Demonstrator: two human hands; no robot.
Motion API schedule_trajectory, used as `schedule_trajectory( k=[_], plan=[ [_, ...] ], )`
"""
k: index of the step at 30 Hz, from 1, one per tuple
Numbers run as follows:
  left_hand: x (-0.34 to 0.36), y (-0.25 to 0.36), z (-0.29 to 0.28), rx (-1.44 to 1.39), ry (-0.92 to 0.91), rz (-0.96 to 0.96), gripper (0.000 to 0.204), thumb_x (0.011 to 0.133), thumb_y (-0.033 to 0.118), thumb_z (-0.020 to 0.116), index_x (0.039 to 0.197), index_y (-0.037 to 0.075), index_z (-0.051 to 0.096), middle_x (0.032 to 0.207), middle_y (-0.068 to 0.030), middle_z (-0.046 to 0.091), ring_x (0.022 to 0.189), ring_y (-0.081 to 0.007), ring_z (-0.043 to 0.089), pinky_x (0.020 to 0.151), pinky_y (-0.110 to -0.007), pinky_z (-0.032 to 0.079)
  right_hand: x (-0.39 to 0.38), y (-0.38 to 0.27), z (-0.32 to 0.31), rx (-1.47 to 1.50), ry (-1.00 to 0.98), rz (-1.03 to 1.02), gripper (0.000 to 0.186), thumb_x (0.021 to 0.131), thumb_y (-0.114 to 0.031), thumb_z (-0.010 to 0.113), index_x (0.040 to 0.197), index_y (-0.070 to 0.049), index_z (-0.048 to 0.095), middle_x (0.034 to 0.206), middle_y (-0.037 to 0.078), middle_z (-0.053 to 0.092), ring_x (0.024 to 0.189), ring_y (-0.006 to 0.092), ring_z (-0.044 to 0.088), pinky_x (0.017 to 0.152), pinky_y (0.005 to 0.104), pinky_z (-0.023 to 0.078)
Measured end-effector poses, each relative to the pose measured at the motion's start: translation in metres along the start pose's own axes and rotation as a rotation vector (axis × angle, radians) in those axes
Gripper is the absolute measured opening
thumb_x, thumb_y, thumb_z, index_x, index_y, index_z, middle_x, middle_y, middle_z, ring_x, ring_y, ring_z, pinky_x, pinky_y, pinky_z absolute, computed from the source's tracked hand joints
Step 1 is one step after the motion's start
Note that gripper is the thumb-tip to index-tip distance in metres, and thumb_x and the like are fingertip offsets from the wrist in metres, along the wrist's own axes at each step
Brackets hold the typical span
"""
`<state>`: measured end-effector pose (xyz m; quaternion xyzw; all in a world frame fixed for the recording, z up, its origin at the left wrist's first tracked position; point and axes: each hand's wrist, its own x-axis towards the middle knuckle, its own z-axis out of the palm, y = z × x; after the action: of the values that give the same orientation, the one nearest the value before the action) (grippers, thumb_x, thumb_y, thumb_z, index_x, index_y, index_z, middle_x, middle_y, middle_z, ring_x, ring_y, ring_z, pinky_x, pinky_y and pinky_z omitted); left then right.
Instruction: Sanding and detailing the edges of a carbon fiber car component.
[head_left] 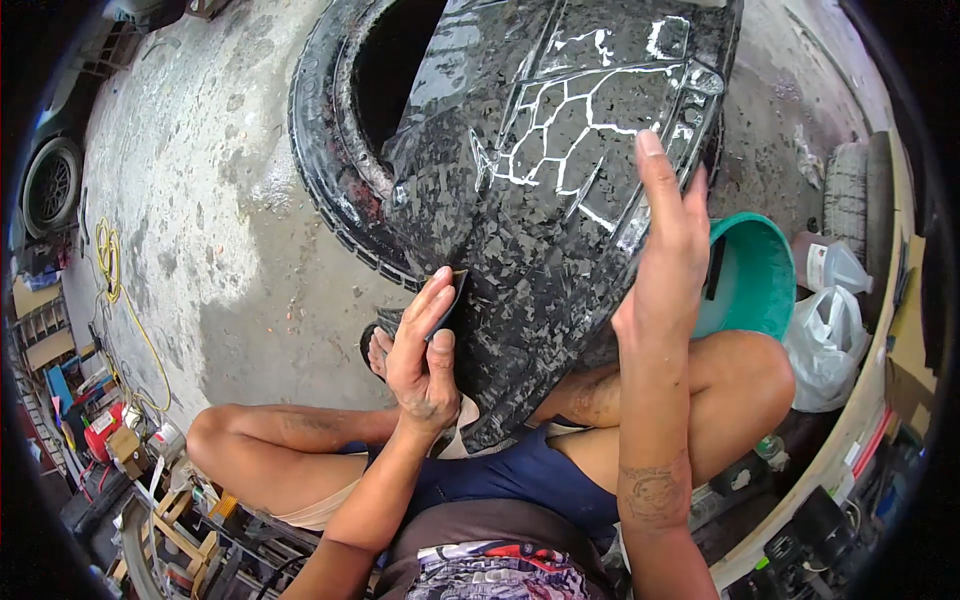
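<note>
The left hand (425, 360) has its grip pressed together on a small dark sanding sheet (447, 300), thumb under and fingers flat on top, pushing it against the near left edge of a big glossy panel (530, 250) with a black and grey flake pattern. The right hand (665, 260) has its fingers straight and close together, palm flat against the panel's right edge, steadying it and gripping nothing.

The panel leans from the person's lap away toward the far side, its upper part resting on a black tyre (325, 150) that lies flat on the wet concrete floor (200, 200). White lines in a honeycomb shape (570, 130) show on the panel's far half. The person sits with bare knees spread to the left and right.

Just right of the right hand stands a teal bucket (755, 280), and beyond it a clear plastic jug (835, 265) and a white plastic bag (825, 350). Far left, a yellow hose (112, 265) trails over the floor.
</note>
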<state>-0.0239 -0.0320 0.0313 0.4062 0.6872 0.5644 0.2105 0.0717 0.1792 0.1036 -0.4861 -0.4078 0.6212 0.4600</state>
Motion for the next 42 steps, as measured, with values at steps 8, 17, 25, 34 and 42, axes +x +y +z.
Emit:
schedule_trajectory(
  k=[8, 17, 25, 34, 42],
  plan=[
    [0.005, 0.025, -0.005, 0.092, -0.044, 0.029, 0.036, 0.103, 0.002, 0.057, 0.138, -0.005, 0.061, 0.147, -0.0234, 0.059, 0.138, -0.0356, 0.057, 0.117, -0.042, 0.041, 0.02, 0.012, -0.022, 0.3, -0.105, 0.285, 0.031, 0.1, -0.012, 0.07, 0.128, 0.0, 0.066, 0.116, 0.012, 0.075, 0.096, 0.0232, 0.076, 0.085, 0.0408, 0.064],
    [0.014, 0.07, -0.038, 0.243, 0.014, 0.273, 0.037, 0.097, -0.005, 0.063, 0.134, -0.003, 0.064, 0.141, -0.0208, 0.064, 0.128, -0.0364, 0.064, 0.109, -0.041, 0.049, 0.007, 0.001, -0.029, 0.566, -0.326, 0.324, 0.034, 0.103, -0.021, 0.067, 0.13, -0.001, 0.065, 0.121, 0.014, 0.074, 0.103, 0.028, 0.074, 0.092, 0.0445, 0.061],
    [0.038, 0.106, -0.055, 0.35, 0.092, 0.446, 0.035, 0.099, -0.001, 0.062, 0.134, -0.002, 0.065, 0.141, -0.0192, 0.065, 0.128, -0.0348, 0.064, 0.108, -0.04, 0.05, -0.004, -0.026, -0.032, 0.668, -0.407, 0.232, 0.043, 0.104, -0.032, 0.066, 0.133, -0.001, 0.063, 0.124, 0.016, 0.073, 0.105, 0.03, 0.073, 0.09, 0.0449, 0.061],
    [0.035, 0.115, -0.055, 0.346, 0.123, 0.529, 0.032, 0.1, -0.002, 0.059, 0.131, -0.003, 0.066, 0.141, -0.0215, 0.065, 0.131, -0.0368, 0.063, 0.11, -0.042, 0.048, -0.013, -0.039, -0.041, 0.653, -0.392, 0.103, 0.045, 0.103, -0.037, 0.068, 0.129, -0.001, 0.064, 0.118, 0.014, 0.073, 0.102, 0.0265, 0.073, 0.087, 0.0412, 0.061],
    [0.028, 0.113, -0.058, 0.347, 0.156, 0.554, 0.032, 0.1, -0.002, 0.058, 0.13, -0.003, 0.066, 0.141, -0.0222, 0.064, 0.132, -0.0372, 0.062, 0.112, -0.043, 0.047, -0.015, -0.037, -0.047, 0.687, -0.493, 0.078, 0.039, 0.101, -0.035, 0.071, 0.123, -0.004, 0.064, 0.115, 0.011, 0.073, 0.102, 0.0256, 0.072, 0.088, 0.0401, 0.061]
  ],
)
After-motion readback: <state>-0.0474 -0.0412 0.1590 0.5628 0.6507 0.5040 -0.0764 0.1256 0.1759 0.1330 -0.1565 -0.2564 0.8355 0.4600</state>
